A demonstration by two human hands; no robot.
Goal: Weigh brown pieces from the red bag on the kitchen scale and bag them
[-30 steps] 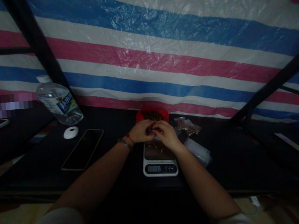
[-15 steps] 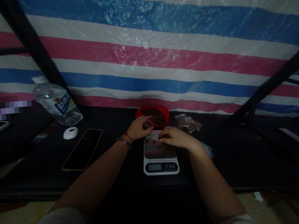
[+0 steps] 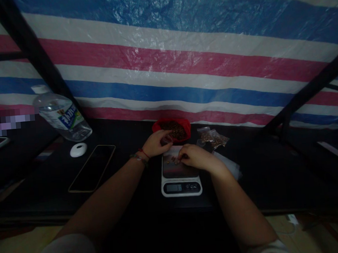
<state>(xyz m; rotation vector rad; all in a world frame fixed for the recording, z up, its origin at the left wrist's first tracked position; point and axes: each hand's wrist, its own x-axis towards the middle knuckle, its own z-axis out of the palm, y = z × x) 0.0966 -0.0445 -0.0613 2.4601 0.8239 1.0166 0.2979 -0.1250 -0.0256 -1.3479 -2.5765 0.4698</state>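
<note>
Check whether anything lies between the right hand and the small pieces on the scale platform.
Nothing visible does. The right hand has its fingertips right at the small pieces on the scale platform. The left hand is apart, at the red bag behind the scale.

Dim, underexposed view, dark foreground, brighter backdrop, wide-angle bending at edges.

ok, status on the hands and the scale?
Left hand at the red bag of brown bits, grip unclear. Right hand picking at bits on the scale. Small filled bags lie right, clear of both.
</note>
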